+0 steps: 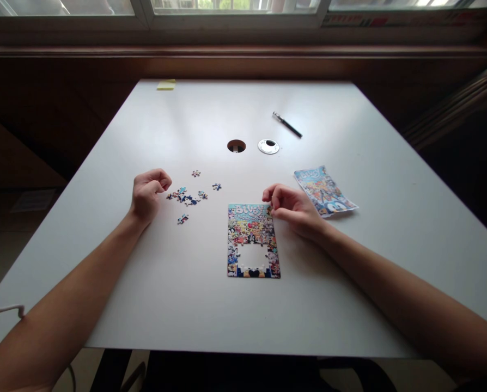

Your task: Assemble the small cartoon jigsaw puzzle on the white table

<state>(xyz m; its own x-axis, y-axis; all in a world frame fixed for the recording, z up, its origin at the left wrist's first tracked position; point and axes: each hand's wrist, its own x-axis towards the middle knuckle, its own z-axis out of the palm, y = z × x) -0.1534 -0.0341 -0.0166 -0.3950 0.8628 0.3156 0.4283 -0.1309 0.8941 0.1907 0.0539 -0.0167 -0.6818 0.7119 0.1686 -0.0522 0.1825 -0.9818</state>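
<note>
A jigsaw puzzle (251,228) with a colourful cartoon picture lies on the white table, with a white gap in its lower middle where pieces are absent. My right hand (294,209) rests at its upper right corner, thumb and loosely curled fingers apart, nothing seen between them. Over on the left, my left hand (147,193) is closed in a fist, its inside hidden and no object showing. Right beside that fist lies a small heap of loose puzzle pieces (188,198). Single pieces lie around the heap, one puzzle piece (183,219) nearer to me.
A creased printed sheet (323,190) with a similar picture lies right of the puzzle. Farther back are a black pen (287,124), a round metal cover (268,146) and a cable hole (236,146) in the table (178,305). A yellow sticky note (166,85) sits at the far edge.
</note>
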